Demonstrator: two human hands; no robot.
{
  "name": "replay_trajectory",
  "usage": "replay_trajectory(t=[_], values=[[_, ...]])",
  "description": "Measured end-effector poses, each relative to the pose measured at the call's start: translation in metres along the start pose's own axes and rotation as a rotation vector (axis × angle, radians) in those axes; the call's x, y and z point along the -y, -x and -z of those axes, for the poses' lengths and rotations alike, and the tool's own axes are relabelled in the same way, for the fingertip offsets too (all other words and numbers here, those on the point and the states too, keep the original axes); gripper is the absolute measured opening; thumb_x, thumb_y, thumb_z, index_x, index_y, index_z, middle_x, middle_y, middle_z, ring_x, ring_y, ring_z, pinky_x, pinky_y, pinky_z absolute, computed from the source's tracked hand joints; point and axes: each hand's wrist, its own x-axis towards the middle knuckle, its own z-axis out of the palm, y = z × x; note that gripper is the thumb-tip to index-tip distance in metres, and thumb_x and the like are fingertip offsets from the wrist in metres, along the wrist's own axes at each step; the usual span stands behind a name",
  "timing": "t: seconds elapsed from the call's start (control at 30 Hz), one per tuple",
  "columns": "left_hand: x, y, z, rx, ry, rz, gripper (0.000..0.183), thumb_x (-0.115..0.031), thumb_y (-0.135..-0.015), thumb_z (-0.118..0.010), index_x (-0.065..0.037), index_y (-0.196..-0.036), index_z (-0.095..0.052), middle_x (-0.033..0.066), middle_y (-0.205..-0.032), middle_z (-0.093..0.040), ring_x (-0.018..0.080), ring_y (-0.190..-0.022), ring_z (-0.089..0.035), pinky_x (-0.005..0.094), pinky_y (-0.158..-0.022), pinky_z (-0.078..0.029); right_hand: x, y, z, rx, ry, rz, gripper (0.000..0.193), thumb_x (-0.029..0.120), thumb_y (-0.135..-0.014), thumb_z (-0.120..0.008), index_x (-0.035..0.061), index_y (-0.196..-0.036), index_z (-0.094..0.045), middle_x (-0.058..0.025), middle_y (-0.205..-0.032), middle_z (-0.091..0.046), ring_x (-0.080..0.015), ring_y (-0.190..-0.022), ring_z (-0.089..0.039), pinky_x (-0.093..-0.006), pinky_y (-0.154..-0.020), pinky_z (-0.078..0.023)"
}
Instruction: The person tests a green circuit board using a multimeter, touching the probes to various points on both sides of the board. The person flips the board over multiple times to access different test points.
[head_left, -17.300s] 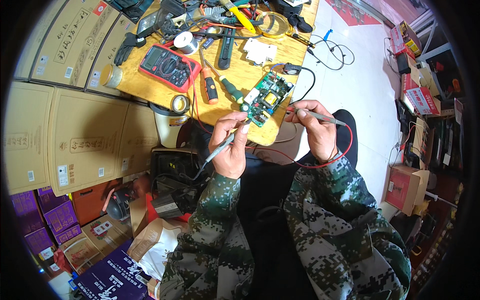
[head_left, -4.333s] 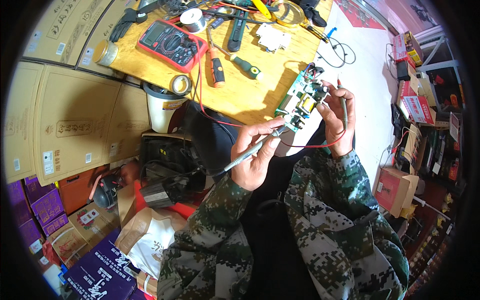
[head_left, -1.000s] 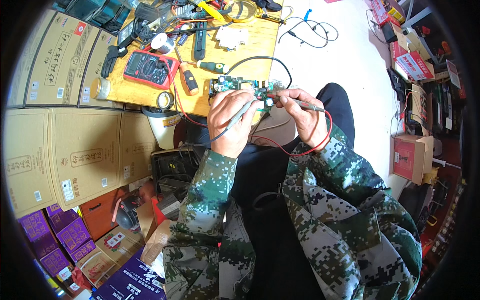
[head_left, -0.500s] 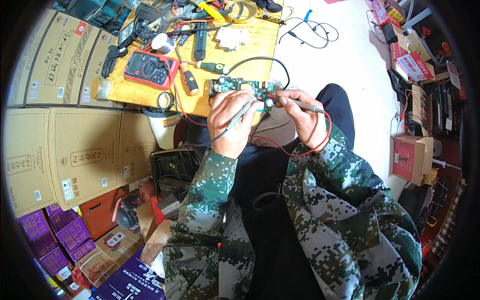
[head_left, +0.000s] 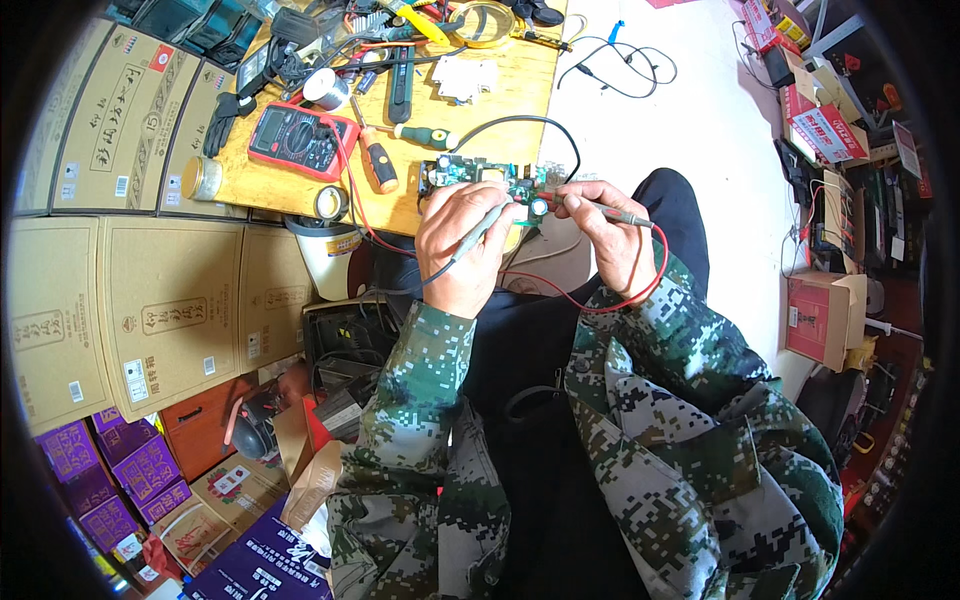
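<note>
A green circuit board (head_left: 520, 182) crowded with components lies at the near edge of the wooden table. My left hand (head_left: 455, 245) covers its near left part and pinches a grey test probe (head_left: 478, 234) with a black lead. From the other side, my right hand (head_left: 612, 245) grips a second test probe (head_left: 622, 215), whose red lead loops down by the wrist. Both probe tips point at the right part of the board; whether they touch it is too small to tell. A red-framed multimeter (head_left: 298, 142) rests further left, with a red lead running from it.
Beside the multimeter lie an orange-handled screwdriver (head_left: 380, 165), a green-handled screwdriver (head_left: 424, 134) and a solder spool (head_left: 325, 88). Tools and cables pile up at the table's far side. Cardboard boxes (head_left: 170, 310) stack at left; a white bucket (head_left: 325, 262) stands below the table edge.
My right hand and the red-lead probe have shifted very slightly on the board's right side. My left hand stays in nearly the same place.
</note>
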Motion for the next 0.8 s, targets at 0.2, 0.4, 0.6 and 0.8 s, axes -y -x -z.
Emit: replay_trajectory(t=[0.2,0.4,0.6,0.8], values=[[0.0004,-0.0002,0.0002,0.003,-0.004,0.0,0.02,-0.001,-0.087,-0.085,0.001,-0.105,-0.077,0.0128,-0.109,-0.081,0.0308,-0.105,-0.074,0.0414,-0.095,-0.058,0.0009,0.001,-0.0006,0.007,-0.014,0.015,0.029,0.023,-0.112,-0.066,-0.0031,-0.119,-0.076,-0.0085,-0.105,-0.079,-0.0147,-0.101,-0.071,-0.0315,-0.095,-0.056],[0.001,0.0003,-0.0005,-0.001,-0.001,0.002,0.02,0.0,-0.087,-0.085,0.001,-0.105,-0.077,0.0127,-0.108,-0.081,0.0308,-0.104,-0.074,0.0415,-0.094,-0.058,-0.0005,-0.0002,-0.0007,-0.004,0.014,0.009,0.028,0.022,-0.111,-0.067,-0.0028,-0.119,-0.076,-0.0081,-0.104,-0.079,-0.0148,-0.101,-0.071,-0.0311,-0.094,-0.056],[0.0006,0.0004,-0.0005,-0.007,0.009,-0.01,0.02,0.001,-0.087,-0.084,0.001,-0.105,-0.076,0.0129,-0.108,-0.081,0.0311,-0.104,-0.074,0.0415,-0.094,-0.058,0.0008,0.0015,-0.0007,-0.002,-0.005,0.005,0.027,0.021,-0.111,-0.067,-0.0028,-0.119,-0.076,-0.0081,-0.105,-0.079,-0.0144,-0.101,-0.07,-0.0304,-0.094,-0.056],[0.0004,-0.0001,-0.0004,-0.004,0.011,-0.01,0.019,0.001,-0.087,-0.084,0.001,-0.105,-0.076,0.013,-0.108,-0.08,0.0311,-0.105,-0.074,0.0414,-0.095,-0.058,0.001,0.0019,-0.0007,0.002,-0.021,0.017,0.028,0.022,-0.111,-0.067,-0.0028,-0.12,-0.076,-0.0081,-0.105,-0.079,-0.0141,-0.101,-0.07,-0.0299,-0.093,-0.055]])
